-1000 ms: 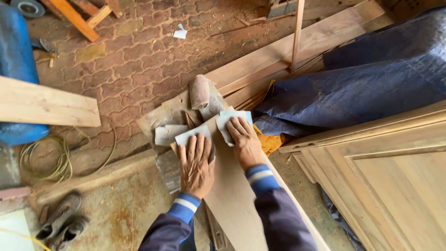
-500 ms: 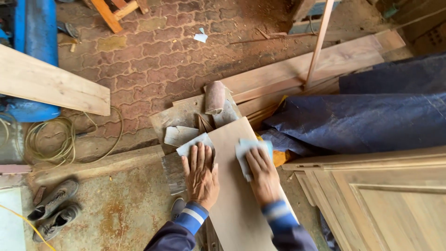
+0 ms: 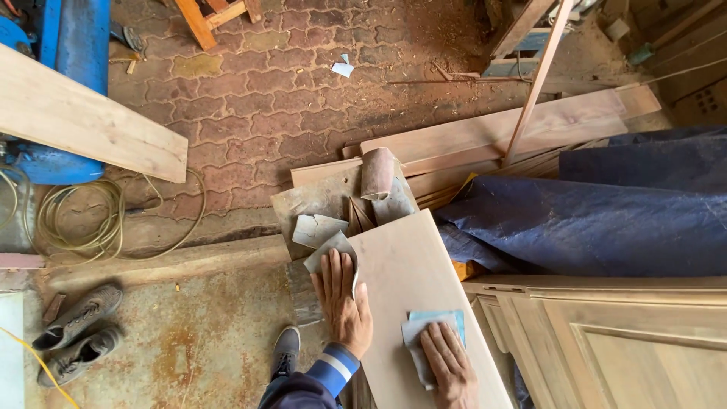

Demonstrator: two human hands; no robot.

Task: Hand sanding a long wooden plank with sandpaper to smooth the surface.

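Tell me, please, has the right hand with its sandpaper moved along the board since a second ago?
Yes. The right hand slid its sandpaper down the board toward the person, away from the board's far end.

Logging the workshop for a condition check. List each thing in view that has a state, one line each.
left hand: flat, pressing a sandpaper sheet at the board's edge
right hand: flat on sandpaper piece
wooden board: lying flat, bare
sandpaper roll: partly unrolled
blue tarp: crumpled, draped
cable: coiled on the floor
shoes: off, lying side by side
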